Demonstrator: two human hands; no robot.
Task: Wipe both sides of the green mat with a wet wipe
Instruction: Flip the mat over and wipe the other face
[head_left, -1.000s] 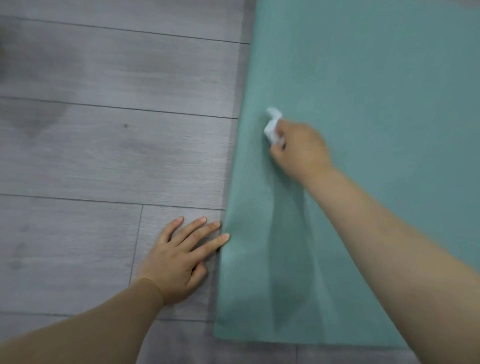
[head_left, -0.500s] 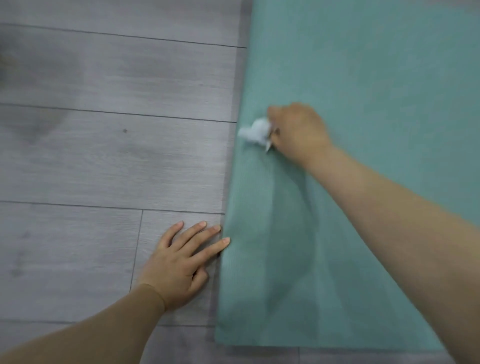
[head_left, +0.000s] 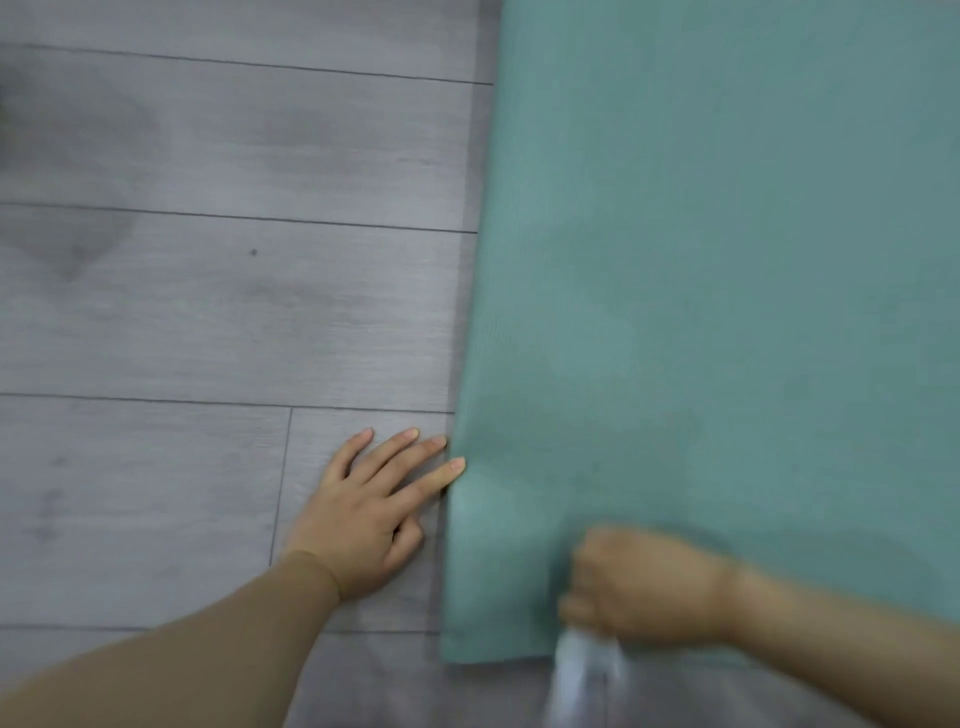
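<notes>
A green mat (head_left: 727, 312) lies flat on the grey plank floor (head_left: 208, 312), its near-left corner at 6 o'clock. The right hand (head_left: 641, 587), blurred, grips a white wet wipe (head_left: 584, 670) at the mat's near edge, down from the left edge half a second ago. The left hand (head_left: 363, 514) rests flat with fingers straight on open floor at 7 o'clock, fingertips touching the mat's left edge.

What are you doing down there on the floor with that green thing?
A person is wiping a green mat spread on a grey wood floor. The right hand grips a white wet wipe at the mat's near edge, blurred with motion. The left hand lies flat on the floor, fingertips touching the mat's side edge.
</notes>
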